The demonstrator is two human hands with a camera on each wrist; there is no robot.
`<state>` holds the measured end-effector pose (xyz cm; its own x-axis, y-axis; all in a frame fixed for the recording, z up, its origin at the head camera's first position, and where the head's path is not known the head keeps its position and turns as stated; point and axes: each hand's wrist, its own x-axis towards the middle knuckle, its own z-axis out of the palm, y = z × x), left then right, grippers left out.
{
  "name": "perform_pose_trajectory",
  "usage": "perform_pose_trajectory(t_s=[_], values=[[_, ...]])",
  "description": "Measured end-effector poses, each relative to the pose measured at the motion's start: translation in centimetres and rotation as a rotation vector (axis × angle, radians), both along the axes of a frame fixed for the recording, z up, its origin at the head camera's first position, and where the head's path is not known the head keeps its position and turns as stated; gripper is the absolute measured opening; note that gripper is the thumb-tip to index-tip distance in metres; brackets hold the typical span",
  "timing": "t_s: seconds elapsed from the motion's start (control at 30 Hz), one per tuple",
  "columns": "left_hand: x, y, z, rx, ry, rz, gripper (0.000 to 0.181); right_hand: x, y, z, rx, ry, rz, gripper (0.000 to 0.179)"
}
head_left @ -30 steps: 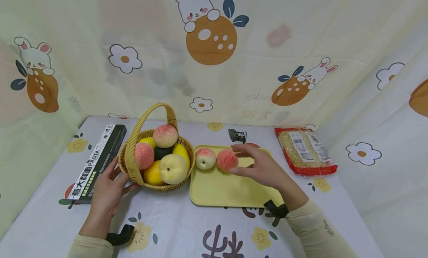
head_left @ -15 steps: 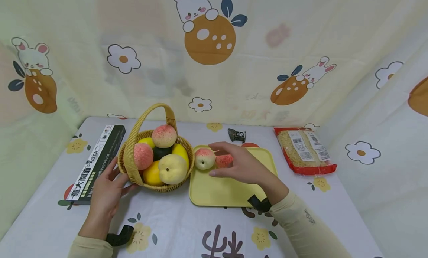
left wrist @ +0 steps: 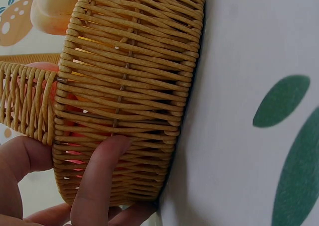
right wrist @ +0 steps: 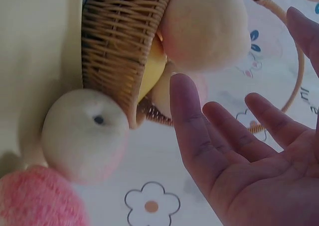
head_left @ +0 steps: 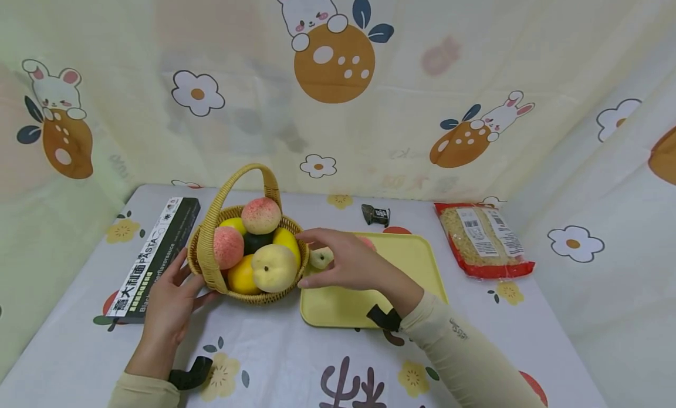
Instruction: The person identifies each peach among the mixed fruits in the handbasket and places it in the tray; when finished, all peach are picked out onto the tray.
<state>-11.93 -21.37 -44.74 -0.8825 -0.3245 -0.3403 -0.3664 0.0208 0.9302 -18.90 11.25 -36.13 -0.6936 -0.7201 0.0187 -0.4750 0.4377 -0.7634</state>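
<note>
A wicker basket (head_left: pixel 208 252) with an arched handle holds peaches and yellow fruit around a dark green one. My left hand (head_left: pixel 171 305) steadies its near left side, the thumb (left wrist: pixel 102 173) against the weave and the other fingers bent round the wall. My right hand (head_left: pixel 343 261) is spread over the yellow tray (head_left: pixel 338 308), fingertips close to the basket's right rim, nothing in its grasp. Below it on the tray lie a pale peach (right wrist: pixel 84 136) and a red-pink peach (right wrist: pixel 40 198), partly hidden in the head view. A large pale-yellow peach (head_left: pixel 274 268) tops the basket's front.
Left of the basket lies a black-and-white pasta box (head_left: pixel 158 255). A small black packet (head_left: pixel 376 215) sits behind the tray. At the right is a red-edged clear bag of pasta (head_left: pixel 483 240). A patterned curtain (head_left: pixel 237 144) hangs behind the table.
My right hand has moved left across the tray, past the red-pink peach and over the pale one to the basket's edge. My left hand stays at the basket.
</note>
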Motion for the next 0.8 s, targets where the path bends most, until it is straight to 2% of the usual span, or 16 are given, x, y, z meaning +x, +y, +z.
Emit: perform_pose_trajectory(t_s=[0.37,0.63,0.8], values=[[0.0,-0.1,0.2,0.006,-0.003,-0.010,0.085,-0.7,-2.8,-0.6,0.058,0.057,0.073,0.076],[-0.1,0.0,0.2,0.003,0.004,-0.007,0.085,-0.7,-4.2,-0.3,0.128,0.132,0.067,0.077],[0.0,-0.1,0.2,-0.002,0.005,-0.006,0.085,-0.9,-4.8,-0.7,0.144,0.104,0.070,0.078]])
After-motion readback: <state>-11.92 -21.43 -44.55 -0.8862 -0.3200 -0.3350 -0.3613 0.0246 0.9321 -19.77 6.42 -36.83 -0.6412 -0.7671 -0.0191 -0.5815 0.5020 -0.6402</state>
